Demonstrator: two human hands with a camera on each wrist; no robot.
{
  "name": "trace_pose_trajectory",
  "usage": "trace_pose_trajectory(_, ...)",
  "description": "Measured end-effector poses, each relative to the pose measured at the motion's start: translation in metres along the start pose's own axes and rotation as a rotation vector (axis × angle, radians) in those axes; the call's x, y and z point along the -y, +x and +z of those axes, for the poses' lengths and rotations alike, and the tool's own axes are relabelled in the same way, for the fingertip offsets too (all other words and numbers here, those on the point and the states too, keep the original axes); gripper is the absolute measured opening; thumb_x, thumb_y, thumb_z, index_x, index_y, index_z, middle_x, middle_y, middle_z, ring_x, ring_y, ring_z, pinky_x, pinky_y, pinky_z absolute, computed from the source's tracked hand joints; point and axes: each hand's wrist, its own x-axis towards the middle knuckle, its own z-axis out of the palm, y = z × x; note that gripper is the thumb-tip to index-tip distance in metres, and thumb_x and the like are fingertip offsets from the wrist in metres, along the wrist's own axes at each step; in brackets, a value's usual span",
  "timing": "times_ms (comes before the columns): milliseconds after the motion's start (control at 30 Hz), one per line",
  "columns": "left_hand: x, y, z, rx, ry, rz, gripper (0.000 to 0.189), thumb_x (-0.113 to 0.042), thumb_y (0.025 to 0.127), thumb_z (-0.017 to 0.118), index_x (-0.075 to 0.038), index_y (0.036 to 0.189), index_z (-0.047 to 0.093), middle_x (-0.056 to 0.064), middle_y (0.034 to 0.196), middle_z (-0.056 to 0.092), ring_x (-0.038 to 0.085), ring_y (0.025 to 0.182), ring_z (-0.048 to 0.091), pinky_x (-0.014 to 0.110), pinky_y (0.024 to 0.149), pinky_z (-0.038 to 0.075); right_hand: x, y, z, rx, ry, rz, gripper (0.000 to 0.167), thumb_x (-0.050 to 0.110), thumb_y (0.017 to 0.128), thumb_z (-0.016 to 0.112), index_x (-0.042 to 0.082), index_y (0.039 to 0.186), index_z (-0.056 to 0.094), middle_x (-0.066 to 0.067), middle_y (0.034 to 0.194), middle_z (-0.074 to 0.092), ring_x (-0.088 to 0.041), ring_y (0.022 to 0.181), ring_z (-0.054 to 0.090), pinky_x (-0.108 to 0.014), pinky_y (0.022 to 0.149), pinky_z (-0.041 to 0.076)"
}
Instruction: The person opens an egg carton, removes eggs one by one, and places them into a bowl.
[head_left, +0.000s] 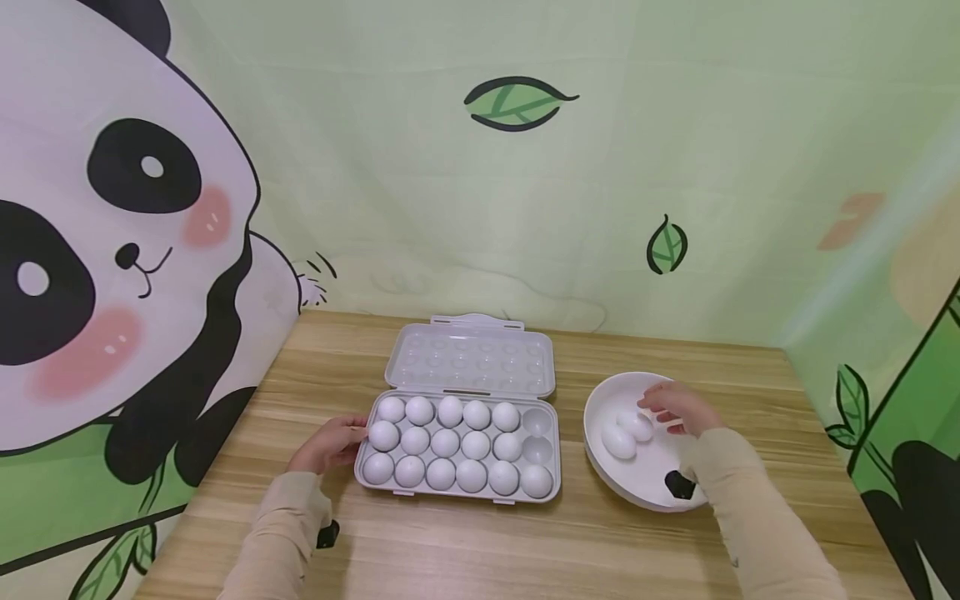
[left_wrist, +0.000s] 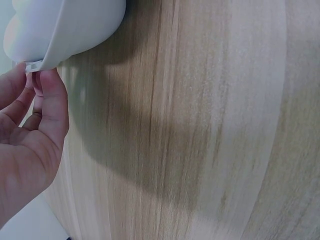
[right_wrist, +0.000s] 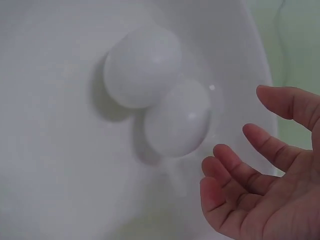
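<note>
My left hand [head_left: 327, 442] pinches the left edge of a white egg tray [head_left: 557, 458] between thumb and fingers. In the left wrist view the fingertips [left_wrist: 52, 80] are at the tray's thin rim. White eggs [head_left: 475, 445] sit in rows in the tray, with two bare wells at its right end. Over the white bowl [head_left: 647, 482] hangs my right hand [head_left: 682, 407], fingers spread and loosely bent, holding nothing. Two white eggs [right_wrist: 143, 67] lie side by side in the bowl, just beyond those fingertips [right_wrist: 227, 155] in the right wrist view.
The tray's clear lid [head_left: 470, 358] is folded back flat behind it. Both containers stand on a wood-grain table [head_left: 450, 550]. A green cloth [head_left: 405, 167] with a panda and leaves hangs behind and along the sides.
</note>
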Motion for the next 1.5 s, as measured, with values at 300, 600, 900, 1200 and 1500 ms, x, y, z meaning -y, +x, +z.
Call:
trace_pose_trajectory(300, 0.0, -0.002, 0.001, -0.002, 0.02, 0.005, 0.035, -0.004, 0.089, 0.042, 0.014, 0.118, 0.036, -0.004, 0.078, 0.057, 0.009, 0.074, 0.056, 0.028, 0.069, 0.048, 0.035, -0.011, 0.01, 0.052, 0.002, -0.076, 0.048, 0.02, 0.084, 0.053, -0.002, 0.123, 0.036, -0.015, 0.106, 0.051, -0.028, 0.095, 0.051, -0.035, 0.074, 0.042)
trace_pose_trajectory(600, -0.003, -0.005, 0.001, 0.002, 0.019, -0.007, 0.032, -0.004, 0.091, 0.04, 0.013, 0.117, 0.037, -0.004, 0.079, 0.057, 0.009, 0.074, 0.056, 0.027, 0.068, 0.048, 0.066, -0.019, 0.038, 0.148, -0.134, -0.169, 0.04, 0.018, 0.081, 0.057, 0.001, 0.115, 0.044, -0.01, 0.1, 0.053, -0.03, 0.092, 0.055, -0.035, 0.07, 0.048)
trace_pose_trajectory(900, 0.033, 0.029, -0.023, 0.077, -0.018, 0.061, 0.036, -0.015, 0.088, 0.051, 0.005, 0.117, 0.045, 0.006, 0.09, 0.059, 0.015, 0.079, 0.057, 0.035, 0.072, 0.049, 0.088, -0.029, 0.086, 0.267, -0.29, -0.292, 0.042, 0.014, 0.077, 0.06, -0.001, 0.114, 0.048, -0.006, 0.086, 0.052, -0.015, 0.065, 0.05, -0.027, 0.054, 0.045)
trace_pose_trajectory(1200, 0.169, 0.174, -0.102, 0.15, -0.126, 0.052, 0.035, -0.025, 0.081, 0.061, -0.01, 0.111, 0.052, 0.008, 0.096, 0.062, 0.023, 0.085, 0.062, 0.04, 0.071, 0.05, 0.086, -0.034, 0.132, 0.275, -0.503, -0.27, 0.033, 0.016, 0.074, 0.067, 0.003, 0.1, 0.052, -0.001, 0.063, 0.041, -0.013, 0.049, 0.038, -0.023, 0.043, 0.033)
trace_pose_trajectory(1500, 0.222, 0.232, -0.13, 0.067, -0.124, -0.036, 0.055, -0.03, 0.073, 0.069, -0.01, 0.118, 0.047, 0.013, 0.104, 0.061, 0.029, 0.09, 0.061, 0.045, 0.075, 0.049, 0.078, -0.032, 0.16, 0.234, -0.662, -0.325, 0.021, 0.015, 0.067, 0.071, 0.007, 0.076, 0.053, 0.001, 0.062, 0.041, -0.011, 0.044, 0.036, -0.022, 0.038, 0.03)
